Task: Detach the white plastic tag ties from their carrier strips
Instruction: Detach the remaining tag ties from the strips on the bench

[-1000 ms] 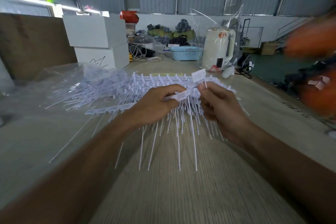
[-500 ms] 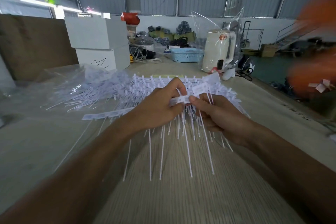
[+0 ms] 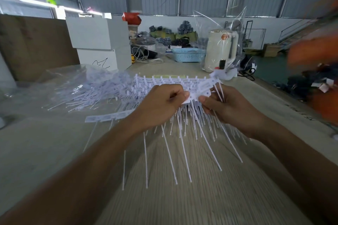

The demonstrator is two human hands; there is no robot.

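A white carrier strip with long thin tag ties hanging from it is held above the wooden table. My left hand grips the strip near its right end. My right hand pinches the flat heads of several tag ties just to the right of it, with their tails running down past my palm. More ties on strips lie in a stack behind my hands.
A heap of loose white ties lies on clear plastic at the left. White boxes, a blue basket and a bagged cream kettle stand at the back. A blurred orange shape is at the right edge.
My right hand has drawn a little to the right of my left hand, with the tie heads pinched in it tilted up to the right. The strip stays in my left hand.
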